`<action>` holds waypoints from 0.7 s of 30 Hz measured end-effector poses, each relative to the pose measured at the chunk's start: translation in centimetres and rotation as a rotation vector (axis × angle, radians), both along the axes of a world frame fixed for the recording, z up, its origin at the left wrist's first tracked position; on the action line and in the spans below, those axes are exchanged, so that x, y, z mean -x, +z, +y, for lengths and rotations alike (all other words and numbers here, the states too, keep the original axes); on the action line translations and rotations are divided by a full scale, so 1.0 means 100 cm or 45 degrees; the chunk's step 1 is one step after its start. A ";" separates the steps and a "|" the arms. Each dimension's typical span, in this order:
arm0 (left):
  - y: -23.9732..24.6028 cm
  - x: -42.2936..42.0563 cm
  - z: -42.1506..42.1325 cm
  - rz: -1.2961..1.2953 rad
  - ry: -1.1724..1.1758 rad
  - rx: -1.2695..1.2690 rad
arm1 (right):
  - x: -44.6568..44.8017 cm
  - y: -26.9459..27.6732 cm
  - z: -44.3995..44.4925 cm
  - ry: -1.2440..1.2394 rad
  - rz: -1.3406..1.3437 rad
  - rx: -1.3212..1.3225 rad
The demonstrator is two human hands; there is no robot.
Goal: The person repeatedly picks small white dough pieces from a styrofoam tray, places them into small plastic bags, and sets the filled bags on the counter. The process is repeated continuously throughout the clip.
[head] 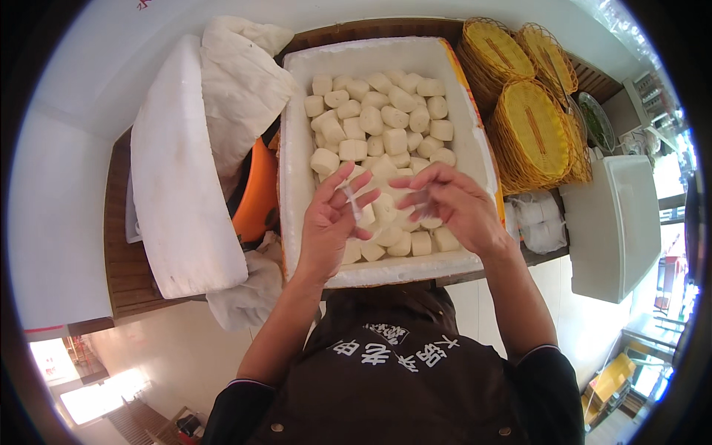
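Note:
My left hand (331, 217) is raised over a white foam box (297, 194), its fingers curled and spread. A thin, translucent plastic strip (351, 203) hangs across those fingers. Opposite it, my right hand (459, 208) has bent fingers that are blurred by motion. Something see-through, perhaps more plastic (425, 207), shows at its fingertips, too blurred to settle. Below both hands, many white steamed buns (372, 119), short and cylindrical, lie loosely piled in the box. The hands cover part of the pile near the box's front edge.
To the left lean a white foam lid (178, 167) and a pale cloth (242, 94), beside an orange tub (258, 189). Stacked yellow wicker baskets (531, 130) stand at right. Near them are plastic-wrapped white packs (539, 222) and a light grey bin (612, 228).

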State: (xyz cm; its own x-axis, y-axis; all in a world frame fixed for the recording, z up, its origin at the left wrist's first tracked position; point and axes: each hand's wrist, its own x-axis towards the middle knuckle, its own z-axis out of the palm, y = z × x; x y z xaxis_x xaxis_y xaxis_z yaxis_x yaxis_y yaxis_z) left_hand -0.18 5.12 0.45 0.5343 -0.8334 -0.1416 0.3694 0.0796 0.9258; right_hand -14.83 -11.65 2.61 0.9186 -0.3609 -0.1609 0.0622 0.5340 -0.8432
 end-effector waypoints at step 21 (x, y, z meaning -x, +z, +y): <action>-0.081 0.019 -0.011 -0.571 -0.058 -0.246 | -0.024 -0.073 0.059 -0.034 0.319 0.500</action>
State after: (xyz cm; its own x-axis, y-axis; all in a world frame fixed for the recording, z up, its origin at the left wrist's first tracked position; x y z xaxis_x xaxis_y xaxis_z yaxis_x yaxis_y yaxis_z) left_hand -2.11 4.07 -7.69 0.5419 -0.8383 -0.0605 -0.0697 -0.1165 0.9907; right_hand -12.47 -5.72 -4.69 0.8585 -0.4620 -0.2227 -0.1595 0.1722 -0.9721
